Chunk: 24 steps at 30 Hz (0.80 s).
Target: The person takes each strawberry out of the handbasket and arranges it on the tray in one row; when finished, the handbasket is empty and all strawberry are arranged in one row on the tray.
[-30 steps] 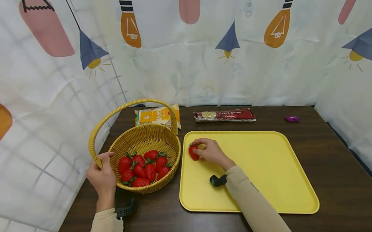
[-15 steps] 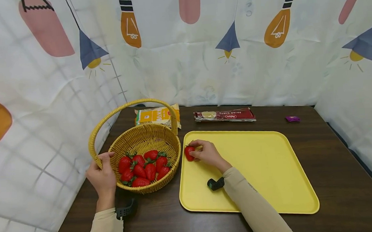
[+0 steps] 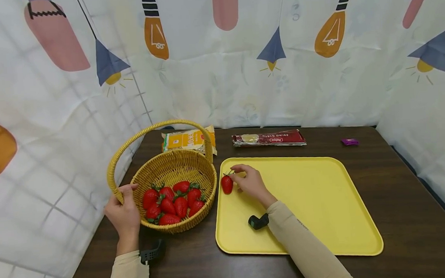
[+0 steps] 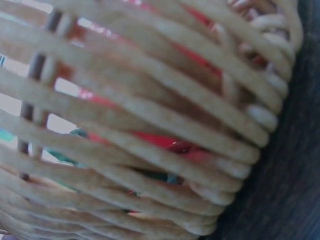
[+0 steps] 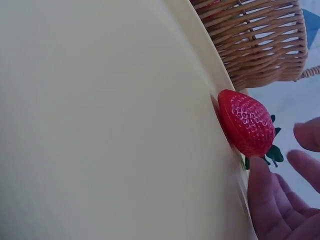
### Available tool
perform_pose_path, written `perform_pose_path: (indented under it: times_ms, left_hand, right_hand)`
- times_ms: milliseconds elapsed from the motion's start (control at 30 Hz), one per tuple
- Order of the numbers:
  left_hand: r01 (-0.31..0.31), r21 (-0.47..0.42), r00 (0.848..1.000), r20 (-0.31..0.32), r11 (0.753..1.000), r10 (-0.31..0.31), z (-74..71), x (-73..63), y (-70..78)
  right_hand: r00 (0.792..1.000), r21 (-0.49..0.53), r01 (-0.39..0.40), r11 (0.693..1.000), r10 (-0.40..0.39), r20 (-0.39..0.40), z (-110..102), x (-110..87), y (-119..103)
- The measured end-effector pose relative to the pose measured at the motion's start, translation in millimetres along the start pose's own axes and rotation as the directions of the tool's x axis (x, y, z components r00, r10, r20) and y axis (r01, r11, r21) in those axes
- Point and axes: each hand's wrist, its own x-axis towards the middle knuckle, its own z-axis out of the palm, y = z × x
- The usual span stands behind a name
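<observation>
1. In the left wrist view, a blurred weave of the basket (image 3: 178,164) fills most of the frame; red patches show through its gaps, too broken up to count.
2. In the right wrist view, the right hand (image 3: 250,184) is cut off by the right edge, and the basket by the top edge.
3. The yellow packet (image 3: 182,140) is partly hidden behind the basket and the basket handle (image 3: 111,175).
4. The left hand (image 3: 123,211) grips the lower near end of that handle, its forearm reaching up from the bottom edge; part of its grip is hidden.
5. The right forearm slants leftward over the yellow tray (image 3: 306,202). The right fingers are spread apart around the leafy end of one strawberry (image 3: 227,184); one fingertip is at its edge, but contact is hard to tell.
6. That strawberry lies at the tray's left side, leaves away from the person; more strawberries (image 3: 168,206) lie inside the basket on the worktop (image 3: 200,272).
</observation>
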Motion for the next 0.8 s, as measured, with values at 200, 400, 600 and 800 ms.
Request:
perform_pose_path:
  times_ms: [200, 400, 600, 800]
  left_hand:
    - [-0.014, -0.015, 1.000, -0.002, 1.000, 0.014, 3.1, 1.6, -0.9]
    - [-0.027, -0.021, 1.000, 0.004, 0.999, 0.027, 5.5, 2.5, -1.1]
    - [0.002, -0.026, 1.000, 0.002, 1.000, -0.002, 4.5, 1.6, -1.9]
    - [0.020, -0.008, 1.000, -0.008, 1.000, -0.020, 2.6, 2.6, -19.0]
  right_hand:
    - [0.994, 0.026, 0.064, 0.998, -0.061, -0.096, -5, 1.6, 0]
    - [0.990, 0.106, 0.121, 0.987, -0.111, -0.092, -6, 0.1, -5]
    - [0.990, 0.269, 0.144, 0.952, -0.142, -0.028, -4, -4.6, -20]
    - [0.970, 0.314, 0.208, 0.927, -0.237, 0.058, 4, -14.4, -47]
